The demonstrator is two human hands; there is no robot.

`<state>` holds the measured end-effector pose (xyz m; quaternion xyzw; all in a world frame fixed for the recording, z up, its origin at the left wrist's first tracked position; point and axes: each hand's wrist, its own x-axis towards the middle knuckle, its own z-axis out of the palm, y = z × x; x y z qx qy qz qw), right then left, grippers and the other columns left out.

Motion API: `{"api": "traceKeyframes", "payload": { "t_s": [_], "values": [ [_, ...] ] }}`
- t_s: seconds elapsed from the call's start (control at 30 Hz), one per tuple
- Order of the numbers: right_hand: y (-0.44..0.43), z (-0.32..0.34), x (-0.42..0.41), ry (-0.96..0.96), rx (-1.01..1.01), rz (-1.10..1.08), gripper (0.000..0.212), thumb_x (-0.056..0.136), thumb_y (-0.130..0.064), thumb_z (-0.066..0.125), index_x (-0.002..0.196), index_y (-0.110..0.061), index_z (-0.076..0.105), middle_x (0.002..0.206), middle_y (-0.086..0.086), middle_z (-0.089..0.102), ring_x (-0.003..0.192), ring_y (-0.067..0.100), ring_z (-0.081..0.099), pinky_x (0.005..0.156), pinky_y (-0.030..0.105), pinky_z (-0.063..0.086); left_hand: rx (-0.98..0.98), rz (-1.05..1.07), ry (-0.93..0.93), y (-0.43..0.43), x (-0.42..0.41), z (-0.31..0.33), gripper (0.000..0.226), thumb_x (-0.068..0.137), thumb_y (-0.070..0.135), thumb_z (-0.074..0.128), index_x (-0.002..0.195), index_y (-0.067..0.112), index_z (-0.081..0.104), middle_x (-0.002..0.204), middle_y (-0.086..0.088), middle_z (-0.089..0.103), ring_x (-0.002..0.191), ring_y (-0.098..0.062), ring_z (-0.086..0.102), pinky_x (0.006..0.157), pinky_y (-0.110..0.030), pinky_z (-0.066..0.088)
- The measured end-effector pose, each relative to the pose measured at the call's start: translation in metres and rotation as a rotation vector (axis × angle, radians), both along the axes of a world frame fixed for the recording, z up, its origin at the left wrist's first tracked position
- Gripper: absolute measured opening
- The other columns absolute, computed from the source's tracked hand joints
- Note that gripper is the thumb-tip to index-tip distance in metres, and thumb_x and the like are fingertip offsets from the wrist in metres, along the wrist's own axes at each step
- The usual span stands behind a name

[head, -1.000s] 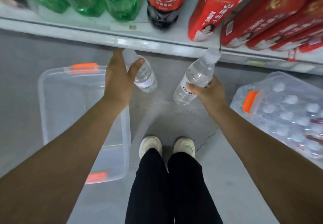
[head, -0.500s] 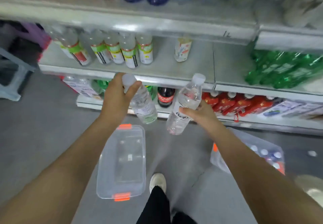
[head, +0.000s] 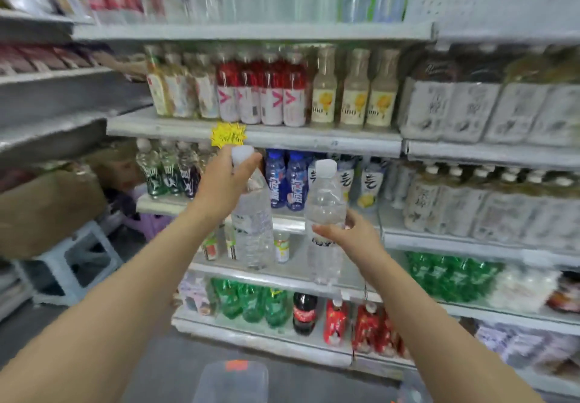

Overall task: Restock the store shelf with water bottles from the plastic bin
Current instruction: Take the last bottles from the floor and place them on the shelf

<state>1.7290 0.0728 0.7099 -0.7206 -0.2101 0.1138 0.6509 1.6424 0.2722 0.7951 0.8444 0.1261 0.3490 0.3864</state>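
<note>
Clear plastic fills both grips: my left hand (head: 224, 182) curls its fingers (head: 224, 157) round the neck of one water bottle (head: 252, 233), just under the white cap (head: 242, 154). My right hand (head: 353, 234) pinches a second bottle (head: 324, 208) at its waist, thumb in front, the other fingers mostly hidden behind it. Both bottles are held upright in the air before the store shelf (head: 282, 137). Their labels are too smeared to read, and blur softens every drink row behind. At the bottom edge the plastic bin (head: 233, 383) is cut off, only a clear end with an orange latch (head: 237, 365) showing
</note>
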Motion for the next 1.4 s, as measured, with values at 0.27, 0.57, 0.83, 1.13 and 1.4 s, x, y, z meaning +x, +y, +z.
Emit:
{"api": "traceKeyframes", "payload": {
  "t_s": [0.27, 0.57, 0.83, 1.13, 1.4],
  "values": [
    [0.004, 0.114, -0.045, -0.109, 0.064, 0.029, 0.056, 0.063, -0.036, 0.082, 0.113, -0.022, 0.061, 0.110, -0.003, 0.068, 0.103, 0.015, 0.063, 0.094, 0.038, 0.049, 0.038, 0.034, -0.119, -0.020, -0.058, 0.114, 0.027, 0.095, 0.042, 0.042, 0.086, 0.016, 0.042, 0.071, 0.006, 0.040, 0.061, -0.007, 0.038, 0.052, -0.020, 0.029],
    [0.043, 0.204, -0.057, -0.238, 0.128, -0.017, 0.040, 0.075, -0.036, 0.075, 0.111, -0.025, 0.061, 0.103, -0.011, 0.066, 0.095, 0.007, 0.059, 0.068, 0.019, 0.043, 0.026, 0.005, -0.227, 0.015, -0.066, 0.168, 0.039, 0.094, 0.043, 0.041, 0.067, 0.016, 0.033, 0.070, 0.001, 0.036, 0.063, -0.014, 0.036, 0.056, -0.028, 0.029],
    [0.110, 0.232, -0.021, -0.215, 0.207, -0.138, 0.038, 0.073, -0.040, 0.075, 0.105, -0.026, 0.061, 0.100, -0.008, 0.065, 0.093, 0.010, 0.059, 0.080, 0.031, 0.044, 0.083, -0.109, -0.258, 0.086, -0.035, 0.199, 0.035, 0.095, 0.040, 0.041, 0.068, 0.019, 0.038, 0.064, 0.002, 0.042, 0.053, -0.010, 0.040, 0.045, -0.021, 0.035],
    [0.169, 0.250, 0.024, -0.304, 0.266, -0.311, 0.064, 0.074, -0.042, 0.073, 0.128, -0.017, 0.049, 0.131, 0.003, 0.053, 0.118, 0.022, 0.050, 0.096, 0.038, 0.041, 0.039, -0.293, -0.354, 0.163, 0.027, 0.224, 0.040, 0.097, 0.037, 0.040, 0.063, 0.014, 0.042, 0.056, -0.002, 0.051, 0.033, 0.001, 0.046, 0.036, -0.008, 0.034],
    [0.179, 0.289, 0.089, -0.420, 0.203, -0.446, 0.074, 0.075, -0.045, 0.071, 0.135, -0.012, 0.043, 0.126, 0.002, 0.055, 0.122, 0.026, 0.049, 0.095, 0.038, 0.041, 0.086, -0.290, -0.388, 0.192, 0.086, 0.236, 0.049, 0.098, 0.034, 0.039, 0.053, 0.014, 0.031, 0.043, 0.009, 0.041, 0.036, -0.002, 0.039, 0.043, -0.015, 0.032]
  ]
}}
